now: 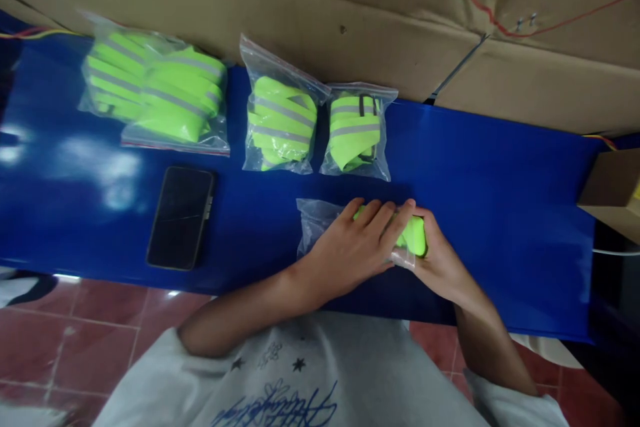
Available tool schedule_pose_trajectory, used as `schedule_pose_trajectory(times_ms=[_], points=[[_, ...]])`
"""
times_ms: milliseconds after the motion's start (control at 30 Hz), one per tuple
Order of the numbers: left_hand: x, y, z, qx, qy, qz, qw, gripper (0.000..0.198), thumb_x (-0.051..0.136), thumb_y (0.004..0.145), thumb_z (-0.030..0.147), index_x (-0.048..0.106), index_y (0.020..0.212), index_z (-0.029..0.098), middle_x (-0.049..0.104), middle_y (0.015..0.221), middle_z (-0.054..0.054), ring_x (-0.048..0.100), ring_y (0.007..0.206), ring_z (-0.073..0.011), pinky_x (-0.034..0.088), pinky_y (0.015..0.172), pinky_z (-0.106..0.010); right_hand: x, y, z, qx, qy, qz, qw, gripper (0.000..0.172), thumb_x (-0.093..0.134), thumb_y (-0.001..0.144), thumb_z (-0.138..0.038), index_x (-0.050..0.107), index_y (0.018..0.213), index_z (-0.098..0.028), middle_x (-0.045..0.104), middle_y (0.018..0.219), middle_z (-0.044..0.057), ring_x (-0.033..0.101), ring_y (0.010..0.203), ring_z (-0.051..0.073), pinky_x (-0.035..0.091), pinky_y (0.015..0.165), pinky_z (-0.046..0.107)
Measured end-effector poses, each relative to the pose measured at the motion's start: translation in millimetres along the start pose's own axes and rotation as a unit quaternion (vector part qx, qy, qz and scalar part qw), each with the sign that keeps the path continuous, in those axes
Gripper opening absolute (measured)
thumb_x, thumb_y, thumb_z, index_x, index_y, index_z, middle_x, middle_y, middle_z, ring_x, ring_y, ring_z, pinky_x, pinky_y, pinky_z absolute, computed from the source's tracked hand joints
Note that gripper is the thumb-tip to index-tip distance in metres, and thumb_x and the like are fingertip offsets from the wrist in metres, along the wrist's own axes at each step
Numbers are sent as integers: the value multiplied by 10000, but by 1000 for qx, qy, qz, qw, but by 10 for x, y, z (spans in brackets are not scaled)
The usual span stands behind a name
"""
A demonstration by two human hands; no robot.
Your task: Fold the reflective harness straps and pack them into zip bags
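Both hands are on a neon yellow-green band (414, 237), partly inside a clear plastic bag (315, 219), near the table's front edge. My left hand (350, 245) lies across the top of the bag, its fingers bent over the band and covering much of it. At the band's right end, my right hand (441, 260) grips it from the side, the thumb and fingertips partly hidden. Beyond the hands lie bagged neon bands with grey stripes: one (354, 130) straight ahead, another (283, 123) to its left, and two overlapping bags (180, 97) further left.
A dark phone (180, 219) rests on the blue table (490, 213) at the left. Large cardboard boxes (325, 0) line the back edge. An open cardboard box (613, 180) stands at the far right, with a white cable below it.
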State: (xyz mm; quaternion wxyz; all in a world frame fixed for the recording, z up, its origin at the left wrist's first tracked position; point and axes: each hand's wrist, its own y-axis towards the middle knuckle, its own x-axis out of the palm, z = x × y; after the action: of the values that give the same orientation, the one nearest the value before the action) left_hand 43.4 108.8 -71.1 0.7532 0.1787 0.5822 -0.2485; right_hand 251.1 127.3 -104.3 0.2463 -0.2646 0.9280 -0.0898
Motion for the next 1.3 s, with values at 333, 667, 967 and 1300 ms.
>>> schedule_pose_trajectory(times_ms=[333, 667, 967, 1300], points=[[347, -80, -204, 14, -121, 54, 991, 910, 698, 884, 608, 357, 1548, 87, 583, 1412, -180, 577, 1259, -315, 475, 1016, -442, -309, -1, 53, 49, 29, -135, 989, 570, 576, 992, -527, 471, 1501, -292, 586, 1473, 93, 557, 1387, 252, 524, 1103, 391], [343, -85, -236, 19, -131, 57, 990, 889, 655, 911, 589, 328, 1565, 84, 592, 1414, -179, 572, 1264, -321, 460, 1025, -459, -120, 137, 53, 58, 158, -27, 985, 403, 805, 821, -483, 564, 1058, -264, 738, 1045, 44, 716, 812, 179, 598, 660, 280], [280, -75, -70, -41, -60, 78, 994, 823, 672, 918, 515, 370, 1547, 79, 618, 1364, -161, 602, 1173, -305, 483, 941, -446, 56, 127, 4, -6, 24, 35, 999, 238, 820, 817, -416, 686, 897, -237, 697, 804, -6, 687, 752, 174, 575, 722, 278], [184, -37, 36, -62, -24, 23, 998, 965, 730, 890, 482, 223, 1646, 162, 588, 1351, -159, 600, 1111, -322, 484, 927, -471, -181, 118, 280, 40, 197, -236, 951, 942, 232, 825, -961, 797, 1043, -240, 769, 911, 106, 744, 1019, 284, 620, 838, 464]])
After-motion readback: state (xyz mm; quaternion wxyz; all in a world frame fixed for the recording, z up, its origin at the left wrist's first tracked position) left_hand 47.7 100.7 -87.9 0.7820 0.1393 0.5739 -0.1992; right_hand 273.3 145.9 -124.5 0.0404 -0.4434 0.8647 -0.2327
